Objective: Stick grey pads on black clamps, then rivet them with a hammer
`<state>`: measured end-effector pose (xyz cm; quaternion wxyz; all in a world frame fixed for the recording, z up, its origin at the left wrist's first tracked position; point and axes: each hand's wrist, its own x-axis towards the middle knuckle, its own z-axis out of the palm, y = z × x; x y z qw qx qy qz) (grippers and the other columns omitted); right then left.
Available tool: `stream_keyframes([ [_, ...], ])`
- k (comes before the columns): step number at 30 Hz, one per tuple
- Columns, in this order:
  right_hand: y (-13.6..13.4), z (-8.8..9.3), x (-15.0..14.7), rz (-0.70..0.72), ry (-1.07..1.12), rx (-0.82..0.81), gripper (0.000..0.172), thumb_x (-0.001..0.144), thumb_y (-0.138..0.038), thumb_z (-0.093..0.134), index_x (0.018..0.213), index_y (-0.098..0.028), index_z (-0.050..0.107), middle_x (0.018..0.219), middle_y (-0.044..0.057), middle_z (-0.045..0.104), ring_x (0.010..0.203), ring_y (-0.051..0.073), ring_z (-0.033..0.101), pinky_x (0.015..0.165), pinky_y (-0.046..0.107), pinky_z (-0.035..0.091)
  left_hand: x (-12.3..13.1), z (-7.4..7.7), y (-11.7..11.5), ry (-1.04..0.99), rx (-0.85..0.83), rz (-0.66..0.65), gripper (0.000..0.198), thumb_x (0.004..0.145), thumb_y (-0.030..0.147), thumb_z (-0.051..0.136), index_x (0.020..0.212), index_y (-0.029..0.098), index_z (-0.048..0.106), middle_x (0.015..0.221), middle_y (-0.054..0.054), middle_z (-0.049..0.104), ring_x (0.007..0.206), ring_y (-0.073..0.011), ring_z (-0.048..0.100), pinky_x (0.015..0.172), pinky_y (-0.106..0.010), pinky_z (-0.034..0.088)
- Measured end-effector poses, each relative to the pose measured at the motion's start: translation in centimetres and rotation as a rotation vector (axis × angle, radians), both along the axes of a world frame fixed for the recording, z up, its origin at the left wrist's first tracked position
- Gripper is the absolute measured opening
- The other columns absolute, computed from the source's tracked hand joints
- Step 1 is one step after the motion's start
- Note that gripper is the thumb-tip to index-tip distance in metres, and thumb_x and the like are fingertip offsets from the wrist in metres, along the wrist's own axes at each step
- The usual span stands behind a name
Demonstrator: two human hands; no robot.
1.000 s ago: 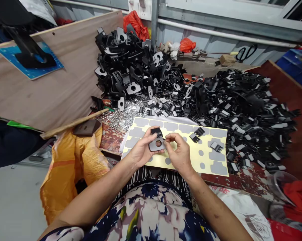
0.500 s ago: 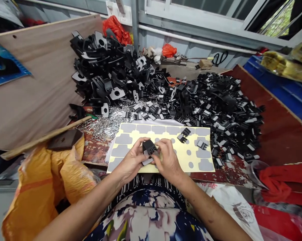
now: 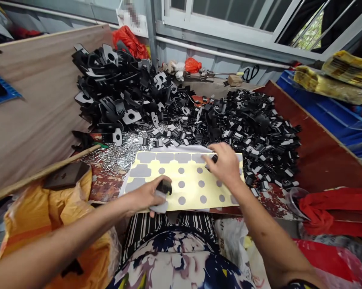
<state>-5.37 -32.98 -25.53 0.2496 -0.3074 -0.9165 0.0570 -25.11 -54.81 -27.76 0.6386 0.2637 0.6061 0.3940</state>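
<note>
My left hand (image 3: 144, 196) is closed around a black clip with a grey pad (image 3: 162, 196), held at the near left edge of the yellow sticker sheet (image 3: 187, 194). My right hand (image 3: 227, 164) reaches over the sheet's far right corner, fingers pinched on a small black clip (image 3: 213, 159). The sheet carries grey pads along its far edge and grey dots across its middle.
A big heap of small black clips (image 3: 253, 132) lies right of the sheet, larger black parts (image 3: 117, 84) are piled at the back left. Silver pins (image 3: 129, 146) are scattered beside a wooden-handled hammer (image 3: 39, 174). An orange bag (image 3: 63, 224) hangs at the left.
The hands have parted: the left keeps the padded clip and has dropped to the sheet's near edge, the right has reached out to a clip on the sheet's far right. The view swung right.
</note>
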Motion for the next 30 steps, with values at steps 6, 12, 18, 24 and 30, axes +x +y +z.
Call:
stream_keyframes([
  [6,8.3,1.1,-2.5,-0.174,-0.158,0.137,0.024,0.092,-0.027,0.063,0.112,-0.017,0.072,0.104,0.014,0.071,0.098,0.030,0.062,0.081,0.039,0.049,-8.0,11.8,7.6,-0.009,0.676,0.446,0.088,0.087,0.030,0.078,0.158,0.034,0.026,0.123,-0.011,0.070,0.103,-0.0276,0.074,0.088,-0.045,0.061],
  [12,4.1,0.4,-1.1,-0.028,0.156,0.273,0.029,0.101,-0.018,0.046,0.107,-0.020,0.074,0.101,0.013,0.074,0.098,0.028,0.066,0.089,0.043,0.053,-5.3,7.6,6.9,-0.300,0.350,0.143,0.075,0.090,0.045,0.074,0.151,0.015,0.041,0.104,-0.020,0.076,0.093,-0.0329,0.076,0.089,-0.053,0.058],
  [18,-7.8,-3.8,-3.1,0.444,0.252,-0.069,0.031,0.102,-0.015,0.050,0.117,-0.027,0.074,0.121,0.009,0.075,0.114,0.026,0.069,0.099,0.049,0.060,-3.4,1.2,4.4,-0.365,0.314,0.253,0.063,0.077,0.013,0.083,0.133,0.026,0.056,0.102,-0.009,0.069,0.083,-0.0240,0.072,0.074,-0.039,0.059],
  [24,-15.0,-5.8,-4.5,0.627,0.232,-0.431,0.032,0.100,-0.008,0.050,0.118,-0.023,0.071,0.117,0.010,0.072,0.111,0.023,0.069,0.094,0.043,0.062,-5.8,-1.3,3.8,-0.196,0.240,0.291,0.056,0.080,0.010,0.075,0.129,0.023,0.051,0.094,-0.010,0.066,0.073,-0.0241,0.073,0.059,-0.031,0.054],
  [30,-17.1,-6.3,-5.2,0.694,0.053,-0.603,0.023,0.092,-0.005,0.060,0.101,-0.022,0.072,0.118,0.009,0.073,0.115,0.026,0.063,0.100,0.048,0.055,-5.3,-3.6,4.2,-0.174,0.251,0.138,0.072,0.079,0.015,0.078,0.140,0.032,0.044,0.104,-0.009,0.061,0.063,-0.0210,0.072,0.059,-0.037,0.059],
])
